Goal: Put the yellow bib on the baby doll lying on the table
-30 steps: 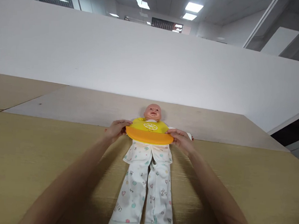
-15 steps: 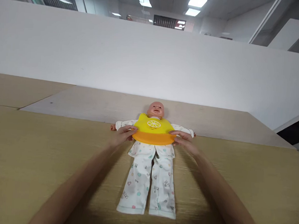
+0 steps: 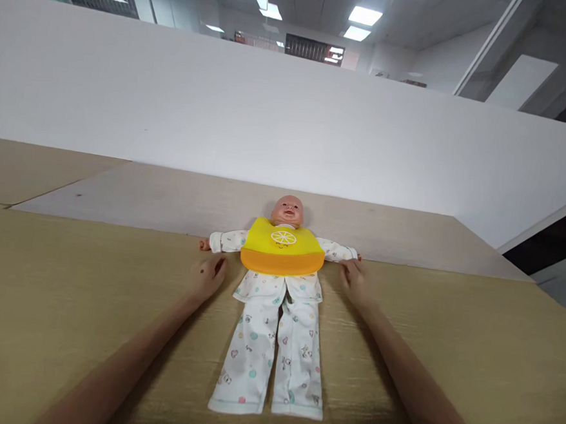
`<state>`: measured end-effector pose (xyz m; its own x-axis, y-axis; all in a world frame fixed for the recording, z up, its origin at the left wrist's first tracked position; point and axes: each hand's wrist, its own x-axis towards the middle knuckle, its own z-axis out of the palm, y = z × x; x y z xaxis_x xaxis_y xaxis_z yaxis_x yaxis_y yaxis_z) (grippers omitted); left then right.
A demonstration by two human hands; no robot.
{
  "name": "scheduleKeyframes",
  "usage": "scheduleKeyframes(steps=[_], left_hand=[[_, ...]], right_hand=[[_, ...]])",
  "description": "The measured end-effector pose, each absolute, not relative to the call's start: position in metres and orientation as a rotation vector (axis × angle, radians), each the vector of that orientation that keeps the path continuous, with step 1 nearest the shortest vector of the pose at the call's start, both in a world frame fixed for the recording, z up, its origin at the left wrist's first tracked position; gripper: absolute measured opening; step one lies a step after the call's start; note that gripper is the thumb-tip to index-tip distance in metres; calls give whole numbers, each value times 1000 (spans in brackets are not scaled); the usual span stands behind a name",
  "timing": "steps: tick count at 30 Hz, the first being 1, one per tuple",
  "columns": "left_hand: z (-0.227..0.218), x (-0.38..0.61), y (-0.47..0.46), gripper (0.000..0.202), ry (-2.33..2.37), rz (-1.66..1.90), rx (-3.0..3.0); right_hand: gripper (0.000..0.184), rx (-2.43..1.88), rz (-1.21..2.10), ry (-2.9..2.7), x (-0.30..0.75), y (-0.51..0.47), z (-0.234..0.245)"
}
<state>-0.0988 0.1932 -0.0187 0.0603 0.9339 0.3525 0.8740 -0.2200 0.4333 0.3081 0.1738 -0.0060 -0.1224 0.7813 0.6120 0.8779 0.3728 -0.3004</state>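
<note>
A baby doll lies on its back with its arms spread to both sides. It wears a white printed top and printed trousers. Over its chest lies a yellow bib with a citrus-slice print and an orange pocket along the bottom. My left hand rests just below the doll's sleeve on the left, its fingers curled in and nothing seen in them. On the other side my right hand is curled too, close under the other sleeve, apart from the bib; whether it touches that sleeve I cannot tell.
The doll lies on a wood-toned table, with a paler board along the back. Behind it rises a white partition, topped by glass panes. A dark gap shows at the far right.
Both hands have let go of the bib's lower corners and drawn apart, outward to either side. The bib stays flat on the doll's chest. The view has shifted slightly.
</note>
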Motion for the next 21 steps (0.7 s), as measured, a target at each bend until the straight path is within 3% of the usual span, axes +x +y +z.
scheduleKeyframes(steps=[9, 21], left_hand=[[-12, -97, 178, 27, 2009, 453, 2385], [-17, -100, 180, 24, 1883, 541, 2508]], right_hand=[[19, -1948, -96, -2097, 282, 161, -23], [22, -1864, 43, -2036, 291, 164, -28]])
